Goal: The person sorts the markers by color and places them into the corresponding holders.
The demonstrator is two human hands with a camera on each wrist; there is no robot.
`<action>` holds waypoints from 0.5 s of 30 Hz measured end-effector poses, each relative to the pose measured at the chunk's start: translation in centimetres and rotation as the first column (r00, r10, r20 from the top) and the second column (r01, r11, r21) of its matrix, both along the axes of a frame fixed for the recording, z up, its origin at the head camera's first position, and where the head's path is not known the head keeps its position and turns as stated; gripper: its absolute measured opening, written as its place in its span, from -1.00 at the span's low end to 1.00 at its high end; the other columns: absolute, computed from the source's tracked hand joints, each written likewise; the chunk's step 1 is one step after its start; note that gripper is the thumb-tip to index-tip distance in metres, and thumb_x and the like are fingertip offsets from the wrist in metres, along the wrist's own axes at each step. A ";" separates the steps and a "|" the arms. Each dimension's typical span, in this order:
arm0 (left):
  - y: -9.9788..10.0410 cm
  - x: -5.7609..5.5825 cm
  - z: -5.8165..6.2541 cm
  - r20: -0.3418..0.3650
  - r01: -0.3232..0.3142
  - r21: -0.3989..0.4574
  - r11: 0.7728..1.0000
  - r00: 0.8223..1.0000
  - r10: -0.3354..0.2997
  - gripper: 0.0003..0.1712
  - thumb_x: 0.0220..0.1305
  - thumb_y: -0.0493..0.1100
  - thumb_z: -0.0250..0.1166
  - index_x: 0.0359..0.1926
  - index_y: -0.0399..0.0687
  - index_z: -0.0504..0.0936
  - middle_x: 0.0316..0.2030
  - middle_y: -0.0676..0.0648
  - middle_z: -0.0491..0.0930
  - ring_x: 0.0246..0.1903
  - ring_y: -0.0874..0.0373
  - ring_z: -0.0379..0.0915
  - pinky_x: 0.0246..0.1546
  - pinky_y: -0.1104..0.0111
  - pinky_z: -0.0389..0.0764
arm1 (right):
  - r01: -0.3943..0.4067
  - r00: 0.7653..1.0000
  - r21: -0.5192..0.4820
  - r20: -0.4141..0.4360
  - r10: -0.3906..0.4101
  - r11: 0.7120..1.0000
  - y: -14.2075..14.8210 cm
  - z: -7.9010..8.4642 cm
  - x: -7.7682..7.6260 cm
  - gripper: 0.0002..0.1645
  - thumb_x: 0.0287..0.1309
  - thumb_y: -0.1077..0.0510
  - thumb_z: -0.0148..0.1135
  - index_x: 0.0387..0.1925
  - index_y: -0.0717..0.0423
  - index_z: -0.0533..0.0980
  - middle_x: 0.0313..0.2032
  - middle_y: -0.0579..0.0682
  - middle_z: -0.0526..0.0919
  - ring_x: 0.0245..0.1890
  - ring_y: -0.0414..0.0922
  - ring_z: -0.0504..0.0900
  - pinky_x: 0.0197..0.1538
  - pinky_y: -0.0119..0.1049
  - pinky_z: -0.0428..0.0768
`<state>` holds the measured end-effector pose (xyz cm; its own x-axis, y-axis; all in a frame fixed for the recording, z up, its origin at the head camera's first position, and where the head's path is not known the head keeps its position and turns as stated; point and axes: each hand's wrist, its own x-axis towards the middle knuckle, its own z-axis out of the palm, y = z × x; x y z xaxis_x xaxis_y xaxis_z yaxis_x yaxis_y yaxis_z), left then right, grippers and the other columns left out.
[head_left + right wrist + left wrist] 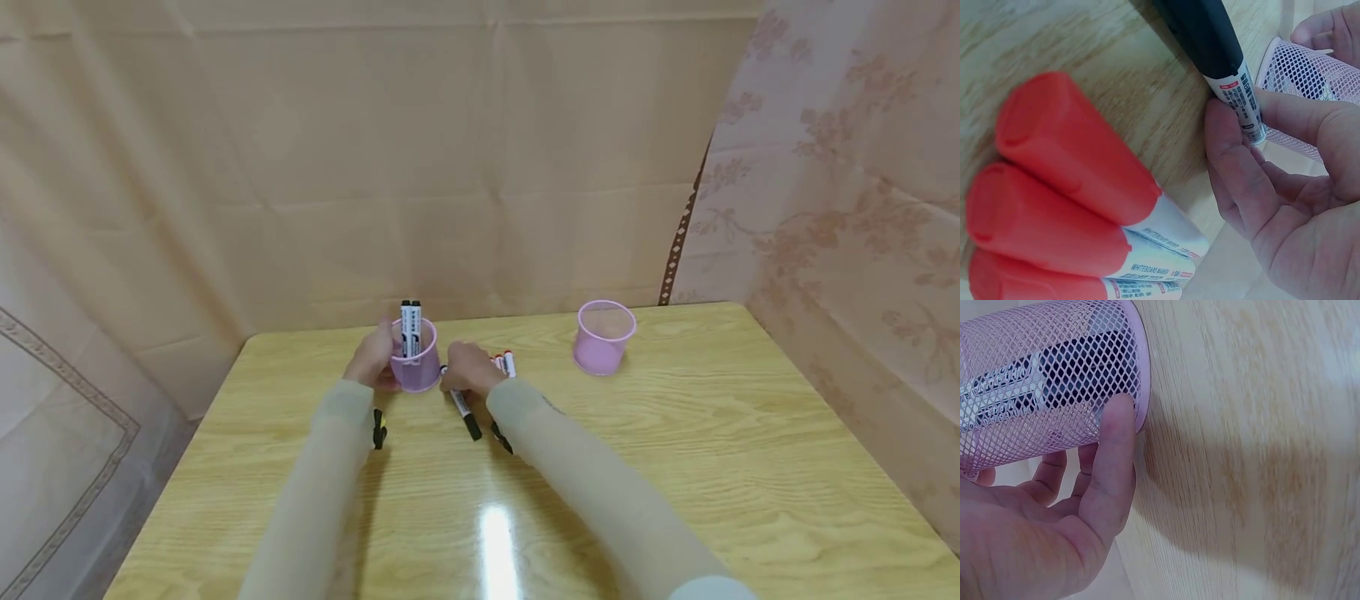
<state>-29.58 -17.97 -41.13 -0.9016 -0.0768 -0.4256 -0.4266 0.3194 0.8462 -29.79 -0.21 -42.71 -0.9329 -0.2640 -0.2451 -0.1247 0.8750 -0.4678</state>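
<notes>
At the back of the table stands a pink mesh pen cup (422, 374) with two black-capped whiteboard markers (411, 332) inside. My left hand (371, 357) holds this cup from its left side; in the left wrist view the thumb (1116, 434) lies against the mesh near the rim-like base. Just right of the cup, my right hand (468, 367) pinches another black-capped whiteboard marker (1239, 103) between thumb and fingers. That marker slants low over the wood, its black cap toward me. Several red-capped whiteboard markers (1079, 153) lie side by side beside the right hand.
A second pink mesh pen cup (600, 354) stands upright at the back right, with nothing seen inside. The wooden table (675, 467) meets a beige curtain (375, 167) at its back edge. A patterned curtain (847, 208) hangs on the right.
</notes>
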 end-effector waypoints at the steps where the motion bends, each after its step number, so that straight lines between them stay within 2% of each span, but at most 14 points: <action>1: 0.0 -0.1 0.0 0.003 -0.002 -0.002 1.000 1.000 0.002 -0.06 0.48 0.43 -0.51 0.18 -0.25 0.41 0.07 -0.31 0.49 -0.09 -0.16 0.52 -0.09 0.04 0.67 | -0.001 1.000 -0.003 0.000 0.001 1.000 0.0 0.1 0.0 -0.81 -0.03 0.26 0.43 -0.48 0.16 0.51 -0.51 0.04 0.60 -0.59 -0.11 0.60 -0.54 -0.32 0.60; 7: 0.0 -0.6 -0.2 0.025 -0.002 -0.014 1.000 1.000 0.002 -0.05 0.47 0.44 -0.51 0.25 -0.24 0.38 0.09 -0.31 0.48 -0.06 -0.17 0.51 -0.10 0.06 0.68 | -0.009 1.000 -0.001 0.000 0.009 1.000 0.2 0.1 -0.2 -0.80 -0.03 0.25 0.44 -0.48 0.15 0.51 -0.54 0.03 0.59 -0.63 -0.12 0.57 -0.56 -0.34 0.58; 11: -0.1 -0.6 -0.3 0.041 0.002 -0.014 1.000 0.999 -0.002 -0.02 0.46 0.46 -0.53 0.29 -0.23 0.36 0.12 -0.32 0.46 -0.02 -0.19 0.50 -0.09 0.06 0.67 | -0.005 0.996 -0.060 0.094 0.011 0.998 0.4 -0.1 -0.6 -0.81 0.03 0.26 0.43 -0.48 0.18 0.52 -0.56 0.04 0.59 -0.65 -0.11 0.61 -0.55 -0.32 0.64; 15: -0.1 -0.6 -0.4 0.041 -0.002 -0.024 1.000 0.999 0.003 -0.03 0.46 0.46 -0.53 0.28 -0.21 0.37 0.13 -0.31 0.45 0.00 -0.19 0.47 -0.10 0.07 0.67 | 0.026 0.976 -0.179 0.215 0.014 0.984 0.9 0.2 -0.8 -0.82 0.09 0.29 0.40 -0.52 0.23 0.54 -0.58 0.08 0.60 -0.64 -0.01 0.67 -0.50 -0.21 0.71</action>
<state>-30.17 -18.09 -41.51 -0.8830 -0.0899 -0.4607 -0.4621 0.3380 0.8199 -30.54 0.66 -42.49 -0.8652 -0.3164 -0.3889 0.0009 0.7747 -0.6323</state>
